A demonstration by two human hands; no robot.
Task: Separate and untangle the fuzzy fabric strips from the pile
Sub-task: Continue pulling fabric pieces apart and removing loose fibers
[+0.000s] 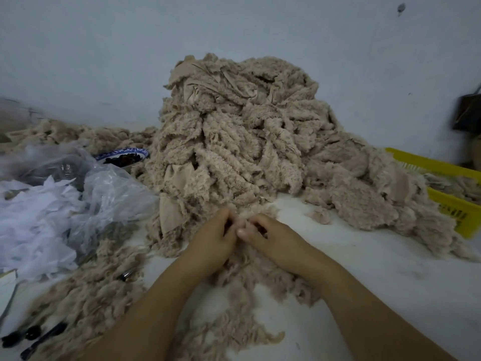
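Pile of fuzzy strips [239, 131] sat at 12 o'clock on the white counter [364, 269], backed against the wall [78, 61]. Both hands met at the pile's foot, 6 o'clock from its peak. Left hand [213, 238] was curled, pinching a tan strip [244, 272]. Right hand [265, 235] was curled on the same strip, thumbs almost touching. The strip trailed under the wrists toward 6 o'clock. Loose strips [86, 290] lay at 8 o'clock. Plastic bag [109, 188] and white scraps [33, 220] were at 9 o'clock, a blue-rimmed bowl [122, 155] at 10 o'clock just beside the pile. Yellow basket [447, 204] sat at 3 o'clock, the pile's edge against it.
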